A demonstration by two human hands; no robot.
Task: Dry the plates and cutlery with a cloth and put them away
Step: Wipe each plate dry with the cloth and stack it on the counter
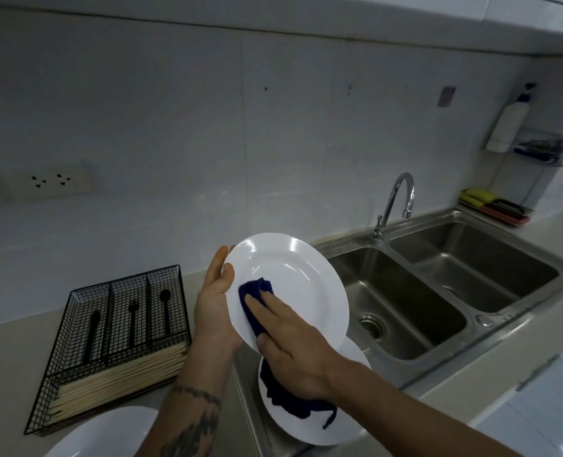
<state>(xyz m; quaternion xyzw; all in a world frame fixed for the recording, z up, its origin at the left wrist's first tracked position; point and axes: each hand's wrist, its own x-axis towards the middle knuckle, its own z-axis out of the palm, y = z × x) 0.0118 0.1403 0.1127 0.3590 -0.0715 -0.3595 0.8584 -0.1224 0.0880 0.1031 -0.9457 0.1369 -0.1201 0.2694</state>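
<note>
Item 1, held plate (293,275): white, tilted up w/ its face toward you, over the sink's near edge. Your left hand (214,305) has it by the left rim, thumb on the front, fingers behind, grip closed on the rim. Prob. held tilted so the face stays open to the cloth and drips fall off the counter (6,367)

Item 2, cloth (257,298): dark blue, bunched. Your right hand (293,351) presses it flat on the plate's lower left face; fingers stretched out together on top, not pinching, palm trapping the rest. Its tail hangs below the palm over item 3

Item 3, second plate (346,430): white, lying on the sink's drainer ledge below the held one, partly hidden by your right hand. Looks next in line, wet or dry can't tell

Item 4, third plate (108,430): white, at the bottom left on the counter, cut off by the frame. Maybe the done pile; judgement only

Item 5, wire basket (75,341): black mesh, on the counter left of your left arm. Compartments hold black cutlery (131,311), i.e. a knife-like piece, a fork, a spoon; pale chopsticks (118,380) in the long front bay. Within reach, so cutlery can go in w/o a step

Item 6, double sink (415,311): steel, both bowls bare, tap (402,196) off

Status: wiping stage, plate face part covered; back not seen yet
</note>
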